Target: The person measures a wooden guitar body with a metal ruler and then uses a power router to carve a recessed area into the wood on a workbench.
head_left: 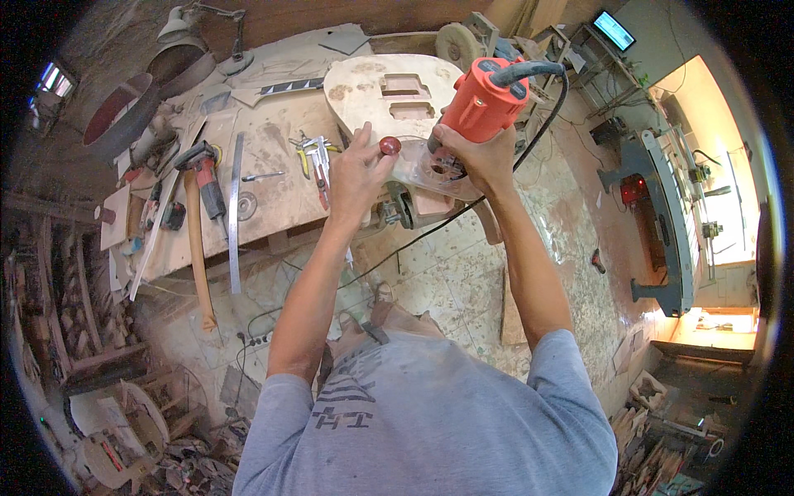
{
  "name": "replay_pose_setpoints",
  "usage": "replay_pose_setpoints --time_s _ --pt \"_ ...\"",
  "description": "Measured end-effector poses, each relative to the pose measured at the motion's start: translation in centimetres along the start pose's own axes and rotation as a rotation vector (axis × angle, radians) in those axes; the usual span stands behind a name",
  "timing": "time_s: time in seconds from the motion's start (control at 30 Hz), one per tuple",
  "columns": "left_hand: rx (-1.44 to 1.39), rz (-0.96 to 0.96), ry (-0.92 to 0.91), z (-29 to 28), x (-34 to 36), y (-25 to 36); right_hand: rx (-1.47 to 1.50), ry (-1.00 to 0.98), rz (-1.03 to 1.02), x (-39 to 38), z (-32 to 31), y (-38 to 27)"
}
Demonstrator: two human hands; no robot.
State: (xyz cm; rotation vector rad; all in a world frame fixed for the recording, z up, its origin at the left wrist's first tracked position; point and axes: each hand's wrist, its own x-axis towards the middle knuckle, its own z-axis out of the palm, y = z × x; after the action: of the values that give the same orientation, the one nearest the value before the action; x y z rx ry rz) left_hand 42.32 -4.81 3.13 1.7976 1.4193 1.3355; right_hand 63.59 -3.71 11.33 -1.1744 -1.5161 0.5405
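Orange plastic marks the trim router point(484, 103), which stands upright on the near edge of a pale wooden guitar body point(395, 95) lying on the bench point(273, 178). The right hand point(473, 157) is in a closed grip around the router's lower housing, just above its clear base. The left hand point(357, 174) has its fingers curled about the red knob point(389, 146) on the near left side of that base. A black cord point(529, 140) loops from the router's top off to the right and trails toward the floor.

To rout well here, I judge the base must stay flat on the wood, both hands pressing evenly, the cord kept behind the cut.

The bench is worn plywood, dusty and crowded: a steel ruler point(236, 211), a hammer point(198, 223) and calipers point(317, 157) lie left of the hands. The tiled floor point(562, 223) to the right is stained. A blue-grey machine point(662, 215) stands at the far right beside a bright doorway.
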Motion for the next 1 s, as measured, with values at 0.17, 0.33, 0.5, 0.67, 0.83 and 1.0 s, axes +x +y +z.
replay_pose_setpoints --time_s 0.17,0.33,0.5,0.67,0.83,1.0 --pt "0.041 0.015 -0.064 -0.1 0.0 0.0 0.061 0.035 -0.021 0.1 -0.2 -0.1" --pt "0.082 0.023 -0.092 0.0 0.1 -0.2 0.041 -0.038 -0.002 0.1 -0.6 -0.7" --pt "0.12 0.039 -0.095 0.1 0.2 -0.6 0.084 -0.047 0.017 0.1 -0.5 -0.7" --pt "0.14 0.062 -0.093 0.0 0.2 -0.4 0.126 -0.027 0.019 -0.2 -0.5 -1.5" --pt "0.132 0.055 -0.087 0.0 0.1 -0.4 0.102 0.019 0.016 -0.5 -0.4 -1.5" --pt "0.105 0.035 -0.094 0.0 0.1 -0.5 -0.01 -0.029 0.013 -0.8 -0.9 -1.5"
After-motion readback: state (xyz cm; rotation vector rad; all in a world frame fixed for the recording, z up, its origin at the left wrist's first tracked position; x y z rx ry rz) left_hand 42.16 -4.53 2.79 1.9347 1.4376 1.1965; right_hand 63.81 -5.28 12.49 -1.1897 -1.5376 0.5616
